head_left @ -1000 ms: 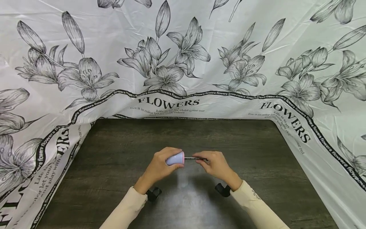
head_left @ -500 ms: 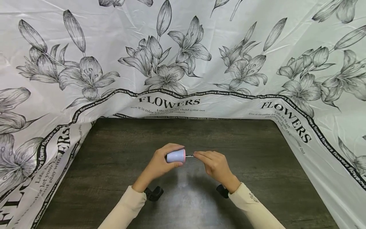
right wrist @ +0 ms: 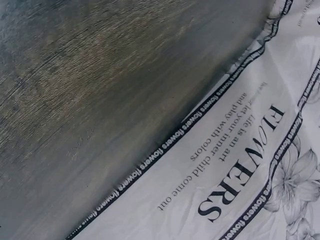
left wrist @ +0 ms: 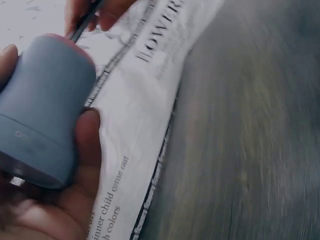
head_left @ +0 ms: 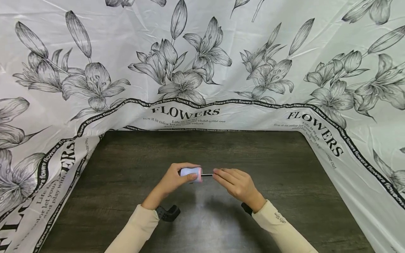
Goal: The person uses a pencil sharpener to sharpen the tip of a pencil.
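1. Nearest in the head view, two cream sleeves (head_left: 136, 228) come in over the near edge of the desk (head_left: 272, 158), each wrist carrying a black strap-mounted camera; the left one (head_left: 167, 213) shows plainly.
2. The left hand (head_left: 171, 181) is curled round a small pale-blue cylinder (head_left: 191, 173) held above the middle of the desk, slightly toward the near edge; the left wrist view shows what the head view cannot: the cylinder (left wrist: 42, 110) is smooth, matt and round-shouldered, with a faint embossed word near its base that is too blurred to read, a pink rim at the far end, and the thumb (left wrist: 87, 145) pressed along its side.
3. The right hand (head_left: 235, 182) pinches a thin dark rod (head_left: 207, 174) that runs level into the cylinder's end; its fingertips are closed together on the rod, just beside the cylinder; the left wrist view catches the same rod (left wrist: 82, 25) and fingers at its top edge.
4. The right wrist view shows neither hand, only the desk's dark, streaked wood grain (right wrist: 100, 85) and the sheet's edge.
5. Farthest, a glossy, creased white sheet (head_left: 202, 52) with grey line-drawn lilies stands round the desk's far and side edges; it reads "FLOWERS", with a black border band repeating "flowers"; the right wrist view adds "Life is an art".
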{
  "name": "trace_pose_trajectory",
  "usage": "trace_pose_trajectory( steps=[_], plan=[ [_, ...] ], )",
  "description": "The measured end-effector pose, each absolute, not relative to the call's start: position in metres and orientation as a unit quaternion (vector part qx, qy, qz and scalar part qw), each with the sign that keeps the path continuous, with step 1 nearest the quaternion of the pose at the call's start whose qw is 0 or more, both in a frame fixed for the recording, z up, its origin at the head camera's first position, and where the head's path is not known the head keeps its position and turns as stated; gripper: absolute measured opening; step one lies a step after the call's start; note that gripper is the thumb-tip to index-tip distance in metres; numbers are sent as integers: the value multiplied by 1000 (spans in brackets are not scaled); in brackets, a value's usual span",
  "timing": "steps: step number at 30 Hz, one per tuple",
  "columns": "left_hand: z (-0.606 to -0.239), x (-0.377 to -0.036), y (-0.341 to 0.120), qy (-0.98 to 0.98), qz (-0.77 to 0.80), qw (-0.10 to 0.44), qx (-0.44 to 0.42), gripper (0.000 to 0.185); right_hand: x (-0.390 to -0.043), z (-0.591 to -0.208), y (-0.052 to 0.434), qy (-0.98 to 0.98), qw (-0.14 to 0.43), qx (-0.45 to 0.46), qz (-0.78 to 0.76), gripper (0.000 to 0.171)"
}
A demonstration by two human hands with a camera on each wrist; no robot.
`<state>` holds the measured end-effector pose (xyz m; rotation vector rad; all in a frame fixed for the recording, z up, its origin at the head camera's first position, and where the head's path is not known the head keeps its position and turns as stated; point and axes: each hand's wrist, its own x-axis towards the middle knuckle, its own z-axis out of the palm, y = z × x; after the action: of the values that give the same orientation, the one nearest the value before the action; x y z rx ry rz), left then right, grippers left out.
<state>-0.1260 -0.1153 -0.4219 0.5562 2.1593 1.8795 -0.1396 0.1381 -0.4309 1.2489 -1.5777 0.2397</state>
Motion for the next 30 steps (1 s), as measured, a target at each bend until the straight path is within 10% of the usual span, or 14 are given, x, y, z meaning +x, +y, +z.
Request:
trace_pose_trajectory(
  steps=[7, 16, 22, 26, 30],
  plan=[
    [-424, -124, -117, 734, 641, 122, 188, 43, -138, -431, 138, -669, 503, 535, 119, 23],
    [-437, -122, -107, 763, 295, -351, 456, 39, -140, -429, 145, -778, 66, 442, 442, 17],
    [-437, -126, -103, 687, 150, -504, 502, 27, -149, -419, 154, -739, -185, 366, 534, 21],
    [-442, -124, -103, 705, 154, -484, 495, 30, -149, -418, 153, -761, -181, 354, 512, 20],
    [-444, -123, -106, 767, 228, -390, 456, 39, -142, -427, 149, -811, 10, 409, 419, 19]
  ],
)
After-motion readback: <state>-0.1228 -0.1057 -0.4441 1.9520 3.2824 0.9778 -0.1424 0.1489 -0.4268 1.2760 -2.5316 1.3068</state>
